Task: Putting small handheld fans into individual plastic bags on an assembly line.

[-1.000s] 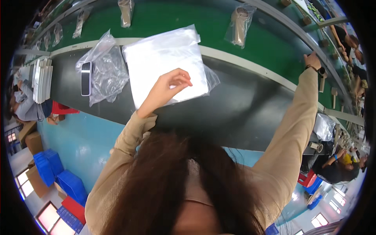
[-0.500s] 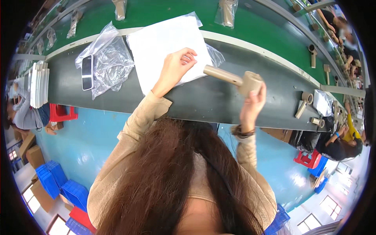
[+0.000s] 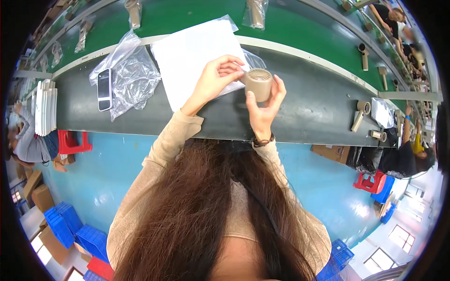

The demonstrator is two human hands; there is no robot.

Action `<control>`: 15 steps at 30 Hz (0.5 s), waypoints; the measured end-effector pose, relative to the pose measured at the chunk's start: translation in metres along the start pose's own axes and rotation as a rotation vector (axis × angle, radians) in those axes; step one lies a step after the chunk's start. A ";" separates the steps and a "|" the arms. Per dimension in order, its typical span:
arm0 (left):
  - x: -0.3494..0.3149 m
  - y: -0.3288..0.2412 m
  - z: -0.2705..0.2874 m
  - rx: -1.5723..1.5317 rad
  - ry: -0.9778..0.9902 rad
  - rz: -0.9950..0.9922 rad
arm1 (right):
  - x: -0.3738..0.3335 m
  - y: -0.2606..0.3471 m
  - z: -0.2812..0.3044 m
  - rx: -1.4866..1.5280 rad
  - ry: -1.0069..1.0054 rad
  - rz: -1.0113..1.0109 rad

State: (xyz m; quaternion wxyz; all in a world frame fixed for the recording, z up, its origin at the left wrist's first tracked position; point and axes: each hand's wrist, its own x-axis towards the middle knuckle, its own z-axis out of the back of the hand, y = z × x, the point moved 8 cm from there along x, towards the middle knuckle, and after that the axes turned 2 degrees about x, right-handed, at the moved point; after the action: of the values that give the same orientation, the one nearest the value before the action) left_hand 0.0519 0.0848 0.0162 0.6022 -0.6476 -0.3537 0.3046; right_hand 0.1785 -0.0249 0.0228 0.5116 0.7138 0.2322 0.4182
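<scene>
A beige hair dryer point(image 3: 258, 86) is held up over the dark worktop with its round slotted grille turned upward. My right hand point(image 3: 268, 105) grips its cylindrical head, thumb on the near side and fingers round the right. My left hand point(image 3: 219, 77) is closed, its thumb and fingertips pinched against the dryer's left edge; the dryer's handle is hidden. Under my left hand lies a white sheet stack point(image 3: 187, 56) with clear plastic at its edges. Left of it are crumpled clear plastic bags point(image 3: 136, 75), with a phone point(image 3: 104, 89) on them.
A green conveyor point(image 3: 187, 18) beyond a pale rail carries bagged beige dryers point(image 3: 257, 14). At right lie another beige dryer point(image 3: 361, 112), a short beige part point(image 3: 377, 135) and a plastic bag point(image 3: 382, 112). White panels point(image 3: 46, 107) stand at left. Other people sit at both sides.
My right hand has brought the dryer leftward to my left hand and turned it, so its grille now faces up. My left fingers now meet it. Items on the conveyor have shifted left.
</scene>
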 end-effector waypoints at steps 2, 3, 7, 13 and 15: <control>0.000 -0.012 0.005 -0.053 -0.055 -0.036 | 0.009 0.012 -0.010 -0.060 0.060 0.098; 0.000 -0.016 0.008 -0.053 -0.056 -0.038 | 0.014 0.017 -0.015 -0.160 0.130 0.148; 0.002 -0.044 0.016 -0.187 -0.028 -0.091 | 0.030 0.030 -0.026 -0.359 0.222 0.279; 0.006 -0.070 0.023 -0.061 -0.060 -0.228 | 0.040 0.062 -0.053 -0.630 0.353 0.484; 0.006 -0.082 0.020 -0.013 -0.091 -0.277 | 0.043 0.076 -0.062 -0.698 0.407 0.539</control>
State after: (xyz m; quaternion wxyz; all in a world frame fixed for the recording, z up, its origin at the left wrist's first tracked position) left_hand 0.0318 0.1032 0.0961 0.6176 -0.5822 -0.4685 0.2452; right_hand 0.1426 0.0129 0.1164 0.5380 0.4382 -0.0199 0.7198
